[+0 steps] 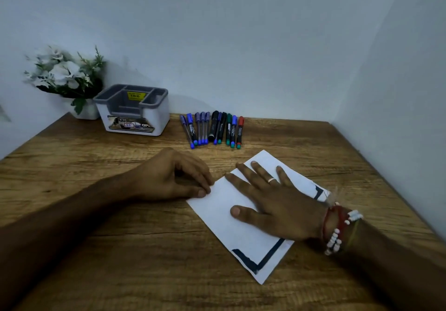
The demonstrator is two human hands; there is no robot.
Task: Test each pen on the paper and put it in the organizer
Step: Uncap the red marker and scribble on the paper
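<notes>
Paper (217,226) near right on the wooden table (144,250), turned at an angle, with a dark drawn border (265,257) along its near and right edges. Pinned flat under the right hand (272,199), fingers straight and spread, palm down, gripping nothing. Left hand (173,178) at the sheet's left corner, fingers curled, thumb and fingertips touching the edge; impossible to tell whether pinching it or merely resting there. No pen in either hand.

Far centre: row of pens and markers (212,128) lying side by side, mostly blue, plus black, green and one red marker (240,131) at the right end. Just left of them, against the far wall, white organizer (164,115) with grey compartments, seemingly holding no pens yet. Potted white flowers (62,74) to its left.

Judged as the very start: squaring the sheet before any testing. Next move likely calls for freeing one hand, reaching past the sheet to the row, lifting a single pen clear of its neighbours and uncapping it, while holding the paper down with the other.
</notes>
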